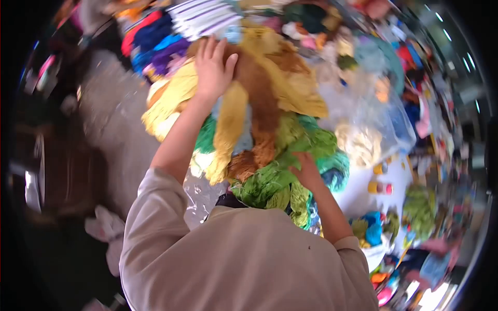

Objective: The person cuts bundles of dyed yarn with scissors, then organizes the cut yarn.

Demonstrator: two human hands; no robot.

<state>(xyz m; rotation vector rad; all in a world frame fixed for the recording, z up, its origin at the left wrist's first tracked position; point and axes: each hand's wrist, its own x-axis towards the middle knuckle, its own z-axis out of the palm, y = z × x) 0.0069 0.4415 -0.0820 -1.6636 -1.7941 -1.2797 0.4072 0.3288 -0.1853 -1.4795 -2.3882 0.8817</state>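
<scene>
My left hand [215, 70] lies with fingers spread on top of a brown yarn hank [257, 90], at the far part of a heap. Yellow yarn hanks [231, 122] hang beside and under my left forearm, and more yellow yarn [298, 93] spreads to the right. My right hand [307, 171] rests against the green yarn hanks [275, 179] nearer my body, thumb and fingers apart and slightly blurred. Rust-coloured yarn [244, 165] lies between the yellow and green hanks. Teal yarn [334, 168] sits just right of my right hand.
White cloth or paper with purple stripes [205, 18] lies at the back. Purple and blue yarn [166, 49] is piled at back left. A clear plastic bag [397, 122] and cream yarn [358, 145] are on the right, near small yellow spools [381, 187].
</scene>
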